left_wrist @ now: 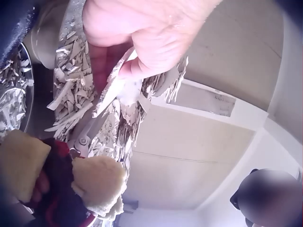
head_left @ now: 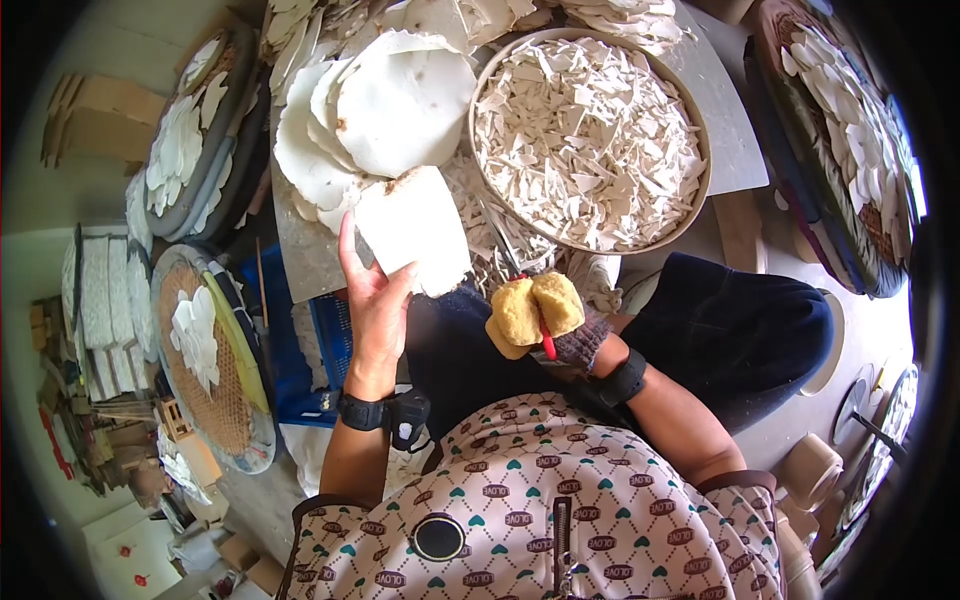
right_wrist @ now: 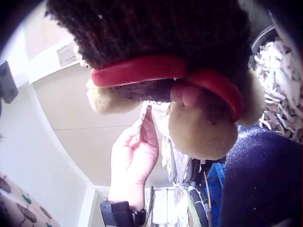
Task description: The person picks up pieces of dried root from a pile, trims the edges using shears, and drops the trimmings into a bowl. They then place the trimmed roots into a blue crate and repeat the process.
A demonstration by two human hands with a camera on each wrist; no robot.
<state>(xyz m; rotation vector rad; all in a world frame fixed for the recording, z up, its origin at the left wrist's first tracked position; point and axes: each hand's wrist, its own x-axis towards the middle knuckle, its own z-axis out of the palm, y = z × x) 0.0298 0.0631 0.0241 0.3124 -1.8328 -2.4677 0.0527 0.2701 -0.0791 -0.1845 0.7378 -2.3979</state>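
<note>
The bare left hand (head_left: 376, 300) pinches a white flat piece (head_left: 412, 230) with browned edges between thumb and fingers; the left wrist view shows this piece (left_wrist: 113, 85) nearly edge-on. To its right, the right hand (head_left: 580, 338), in a dark knitted glove with yellow foam pads (head_left: 518, 312), grips scissors (head_left: 505, 240) by red handles (right_wrist: 139, 71). In the head view the blades point up toward the table, apart from the piece. Part of the right hand is hidden behind the foam.
A round tray (head_left: 706, 150) of broken white scraps stands on the metal table (head_left: 735, 140). Large white discs (head_left: 405, 105) are stacked left of it. A blue crate (head_left: 328, 340) sits below the table, and round racks (head_left: 215, 360) with white pieces stand on both sides.
</note>
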